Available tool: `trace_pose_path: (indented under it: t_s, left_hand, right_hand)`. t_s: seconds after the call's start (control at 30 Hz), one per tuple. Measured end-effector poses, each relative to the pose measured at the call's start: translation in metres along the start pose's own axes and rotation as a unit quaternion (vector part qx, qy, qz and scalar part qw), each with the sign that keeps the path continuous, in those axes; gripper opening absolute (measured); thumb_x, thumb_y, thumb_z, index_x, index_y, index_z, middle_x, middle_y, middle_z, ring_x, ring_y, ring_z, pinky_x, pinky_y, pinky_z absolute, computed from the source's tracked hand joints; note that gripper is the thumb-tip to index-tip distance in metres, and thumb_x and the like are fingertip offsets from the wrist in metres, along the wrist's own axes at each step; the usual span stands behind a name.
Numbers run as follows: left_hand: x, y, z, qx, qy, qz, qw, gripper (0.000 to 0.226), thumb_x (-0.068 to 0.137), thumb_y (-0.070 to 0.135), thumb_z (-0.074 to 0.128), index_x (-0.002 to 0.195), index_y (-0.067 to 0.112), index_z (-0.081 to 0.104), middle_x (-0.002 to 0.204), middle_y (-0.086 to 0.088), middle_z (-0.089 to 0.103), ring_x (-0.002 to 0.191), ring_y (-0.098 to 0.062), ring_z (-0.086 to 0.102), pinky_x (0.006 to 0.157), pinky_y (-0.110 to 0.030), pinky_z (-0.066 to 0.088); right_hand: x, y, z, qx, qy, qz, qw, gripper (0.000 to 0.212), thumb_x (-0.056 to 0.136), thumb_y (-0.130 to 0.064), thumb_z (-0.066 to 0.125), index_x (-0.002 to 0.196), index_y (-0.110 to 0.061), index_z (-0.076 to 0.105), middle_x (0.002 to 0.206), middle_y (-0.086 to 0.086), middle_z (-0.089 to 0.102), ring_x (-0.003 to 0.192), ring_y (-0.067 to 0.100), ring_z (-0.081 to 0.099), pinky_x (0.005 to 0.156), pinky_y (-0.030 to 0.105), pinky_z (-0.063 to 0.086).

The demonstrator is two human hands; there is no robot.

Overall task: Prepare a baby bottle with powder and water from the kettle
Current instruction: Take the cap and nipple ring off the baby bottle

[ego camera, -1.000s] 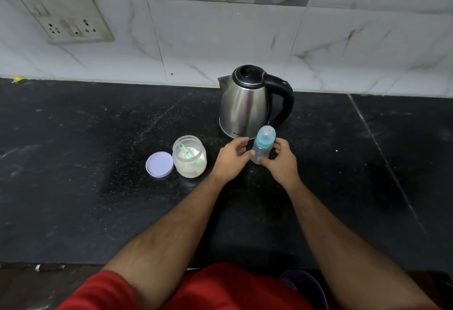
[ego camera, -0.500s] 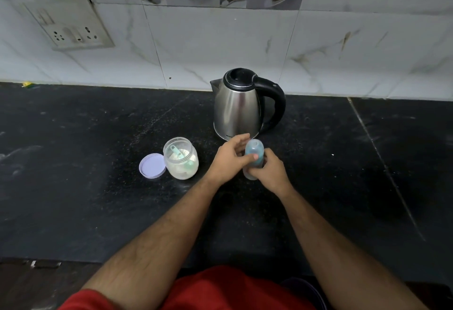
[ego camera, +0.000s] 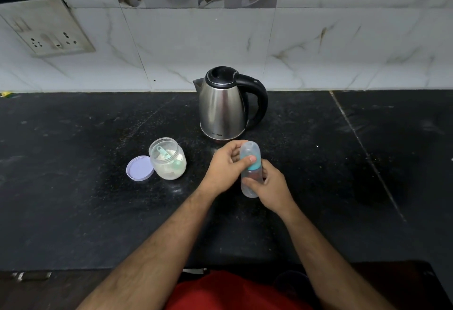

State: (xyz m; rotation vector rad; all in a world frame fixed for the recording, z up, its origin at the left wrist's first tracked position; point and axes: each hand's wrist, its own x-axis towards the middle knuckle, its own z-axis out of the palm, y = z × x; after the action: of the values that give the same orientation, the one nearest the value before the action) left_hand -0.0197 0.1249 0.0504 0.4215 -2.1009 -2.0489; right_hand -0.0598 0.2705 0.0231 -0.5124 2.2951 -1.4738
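Note:
A clear baby bottle (ego camera: 249, 184) with a teal collar and a clear cap is held upright just above the black counter (ego camera: 73, 199). My right hand (ego camera: 270, 187) grips its lower body. My left hand (ego camera: 225, 166) is closed around the cap and collar at the top. Behind the hands stands a steel kettle (ego camera: 223, 106) with its black lid shut and handle to the right. An open powder jar (ego camera: 168, 159) with a teal scoop inside sits to the left, with its lilac lid (ego camera: 139, 168) lying beside it.
A tiled wall runs along the back of the counter, with a socket plate (ego camera: 49, 30) at the upper left. A seam (ego camera: 367, 155) crosses the counter on the right. The counter's front edge lies just above my red shirt.
The bottle has been lifted slightly and drawn toward me. My left hand moved from its side up onto the cap, and my right hand slid down onto the body.

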Motion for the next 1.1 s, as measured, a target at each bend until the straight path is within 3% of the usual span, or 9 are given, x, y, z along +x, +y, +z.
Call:
trace_pose_path:
  t_s: [0.2,0.47,0.57,0.67,0.77,0.93,1.1]
  left_hand:
    - [-0.004,0.008,0.013,-0.037,0.016,-0.002,0.999,0.033,0.089,0.006,0.072,0.120,0.011,0.063,0.105,0.001,0.076,0.099,-0.008,0.073,0.079,-0.019,0.056]
    - [0.001,0.019,0.016,-0.053,0.039,0.047,0.997,0.039,0.085,0.012,0.077,0.121,0.012,0.062,0.109,0.000,0.076,0.104,-0.012,0.071,0.087,-0.025,0.057]
    - [0.012,0.016,0.008,-0.008,0.071,0.056,0.996,0.041,0.082,0.021,0.081,0.120,0.019,0.065,0.111,0.006,0.074,0.105,-0.006,0.068,0.090,-0.022,0.055]
    - [0.022,-0.001,0.003,0.037,0.087,0.038,0.995,0.040,0.079,0.018,0.083,0.116,0.022,0.069,0.104,0.008,0.074,0.095,-0.002,0.068,0.087,-0.021,0.054]
    - [0.030,-0.025,0.005,0.112,0.083,0.006,0.990,0.045,0.077,0.016,0.084,0.118,0.023,0.068,0.103,0.013,0.071,0.093,0.000,0.066,0.093,-0.026,0.054]
    - [0.045,-0.054,0.008,0.239,0.045,-0.018,0.970,0.058,0.077,0.021,0.085,0.130,0.019,0.063,0.121,0.005,0.070,0.107,-0.008,0.065,0.101,-0.030,0.050]
    - [0.063,-0.060,0.014,0.297,0.031,-0.009,0.954,0.063,0.075,0.024,0.085,0.133,0.019,0.061,0.120,0.000,0.072,0.109,-0.014,0.066,0.099,-0.031,0.050]
  right_hand:
    - [-0.013,-0.001,-0.002,-0.051,0.082,-0.033,0.995,0.047,0.077,-0.027,0.083,0.118,-0.028,0.060,0.106,-0.010,0.068,0.098,0.007,0.065,0.086,0.035,0.057]
    - [-0.018,0.006,-0.010,-0.060,0.089,0.015,0.994,0.052,0.077,-0.029,0.083,0.122,-0.018,0.059,0.111,-0.006,0.067,0.102,0.009,0.064,0.090,0.035,0.055]
    - [-0.023,0.013,-0.018,-0.053,0.106,0.039,0.992,0.051,0.078,-0.028,0.083,0.122,-0.019,0.058,0.113,-0.006,0.066,0.104,0.009,0.063,0.091,0.034,0.054]
    - [-0.024,0.016,-0.028,-0.034,0.126,0.050,0.990,0.050,0.078,-0.027,0.083,0.121,-0.019,0.058,0.113,-0.005,0.066,0.105,0.011,0.063,0.089,0.031,0.054]
    - [-0.023,0.017,-0.036,-0.029,0.142,0.048,0.988,0.049,0.077,-0.027,0.083,0.119,-0.020,0.058,0.111,-0.005,0.066,0.103,0.011,0.064,0.087,0.029,0.054]
    - [-0.021,0.019,-0.047,-0.038,0.148,0.050,0.987,0.054,0.077,-0.027,0.084,0.123,-0.021,0.056,0.116,-0.008,0.064,0.106,0.008,0.062,0.088,0.026,0.052]
    - [-0.020,0.024,-0.050,-0.041,0.143,0.060,0.987,0.055,0.076,-0.027,0.084,0.123,-0.023,0.056,0.117,-0.009,0.063,0.107,0.006,0.060,0.083,0.017,0.047]
